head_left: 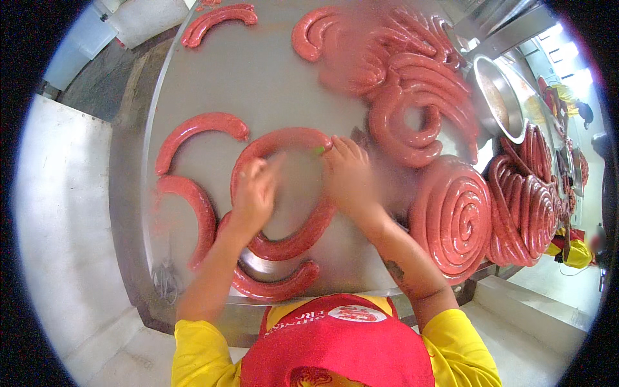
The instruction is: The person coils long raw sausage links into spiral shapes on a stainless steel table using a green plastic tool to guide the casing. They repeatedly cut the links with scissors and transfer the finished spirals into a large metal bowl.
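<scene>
A long curved sausage (290, 244) is laid in an open loop on the metal table (284, 84). Its upper end is pinched by the narrowed fingers of the right hand (349, 171), beside a small green thing (319, 150). The left hand (254, 193) is seen blurred over the loop's left side; whether anything is held there cannot be told. Coiled sausages (449, 216) are heaped to the right.

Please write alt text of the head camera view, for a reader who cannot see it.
A person's right hand touches one end of a curved red sausage on a metal table; the left hand, blurred, is over its left side. Coiled sausages lie at right.
</scene>
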`<state>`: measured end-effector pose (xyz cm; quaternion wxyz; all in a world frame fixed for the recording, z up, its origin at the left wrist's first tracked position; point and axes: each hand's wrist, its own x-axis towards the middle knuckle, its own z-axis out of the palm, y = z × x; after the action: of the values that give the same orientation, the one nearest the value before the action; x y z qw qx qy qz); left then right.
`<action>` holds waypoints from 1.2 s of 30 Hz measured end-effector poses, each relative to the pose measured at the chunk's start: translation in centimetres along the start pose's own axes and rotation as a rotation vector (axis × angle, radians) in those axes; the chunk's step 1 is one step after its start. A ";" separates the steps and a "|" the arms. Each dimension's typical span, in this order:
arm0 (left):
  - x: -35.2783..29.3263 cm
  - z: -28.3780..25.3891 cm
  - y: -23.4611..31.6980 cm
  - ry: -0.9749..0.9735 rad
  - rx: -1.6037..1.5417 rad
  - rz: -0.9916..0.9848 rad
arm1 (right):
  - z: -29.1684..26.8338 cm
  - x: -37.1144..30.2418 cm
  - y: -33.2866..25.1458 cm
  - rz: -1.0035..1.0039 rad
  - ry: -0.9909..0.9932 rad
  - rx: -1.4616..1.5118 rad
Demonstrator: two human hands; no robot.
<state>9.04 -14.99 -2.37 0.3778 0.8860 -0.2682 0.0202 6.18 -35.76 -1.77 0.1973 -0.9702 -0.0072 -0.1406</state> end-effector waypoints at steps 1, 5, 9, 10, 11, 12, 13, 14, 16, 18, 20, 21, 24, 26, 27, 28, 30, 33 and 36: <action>1.9 -0.6 0.6 0.123 0.093 0.062 | -0.2 -0.3 -0.4 -0.033 0.070 -0.030; 5.6 -1.8 0.2 -0.040 0.275 0.190 | -0.6 -0.4 -1.0 -0.126 0.238 0.045; 7.6 -2.3 0.6 -0.421 -0.294 0.062 | -1.9 -0.3 -1.6 -0.040 0.204 0.261; 8.0 -2.1 1.0 -0.496 -0.541 0.004 | -1.5 -0.4 -1.3 0.013 0.177 0.372; 8.4 -2.0 1.8 -0.518 -0.617 -0.089 | -1.3 -0.5 -1.2 0.065 0.149 0.483; 8.9 -1.9 3.3 -0.541 -0.692 -0.183 | -1.4 -0.5 -1.3 0.104 0.118 0.462; 9.2 -1.5 4.4 -0.556 -0.766 -0.284 | -1.3 -0.5 -1.6 0.139 0.081 0.444; 9.6 -0.6 5.1 -0.484 -0.516 -0.088 | -1.2 -0.5 -1.9 0.172 0.043 0.427; 10.9 1.5 5.8 -0.323 -0.014 0.295 | 0.3 -0.5 -1.6 0.092 0.072 0.262; 12.0 2.4 6.1 0.037 0.323 0.447 | 1.1 -0.2 -1.1 0.058 0.058 0.176; 14.0 1.1 5.9 0.070 -0.080 0.285 | 1.3 -0.2 -1.4 0.055 -0.006 0.187; 15.9 -1.0 6.8 -0.091 -0.654 0.051 | 1.6 -0.3 -0.8 0.068 -0.085 0.201; 19.0 -8.6 9.0 -0.026 -0.742 -0.297 | 2.5 -0.6 1.0 0.073 -0.195 0.245; 19.2 -9.9 7.6 0.012 -0.552 -0.284 | 2.0 -0.3 1.1 0.008 -0.098 0.275; 18.2 -10.5 7.4 0.031 -0.437 -0.262 | 1.5 -0.3 0.4 0.012 0.034 0.168; 17.3 -10.7 7.3 0.044 -0.329 -0.239 | 1.1 -0.3 -0.4 0.023 0.166 0.054; 15.4 -10.5 8.5 0.043 -0.467 -0.268 | 1.5 -1.7 -2.2 0.226 0.254 0.287; 14.5 -10.5 10.8 -0.015 -0.587 -0.239 | 4.1 -4.0 -5.1 0.547 -0.064 0.894; 13.4 -12.0 13.0 -0.016 -0.597 -0.186 | 8.5 -3.5 -5.6 0.477 -0.455 0.748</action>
<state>16.11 -20.41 17.92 0.6193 0.7568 -0.1829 -0.1013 4.72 -27.24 -8.08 0.5520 -0.8135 0.1223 0.1361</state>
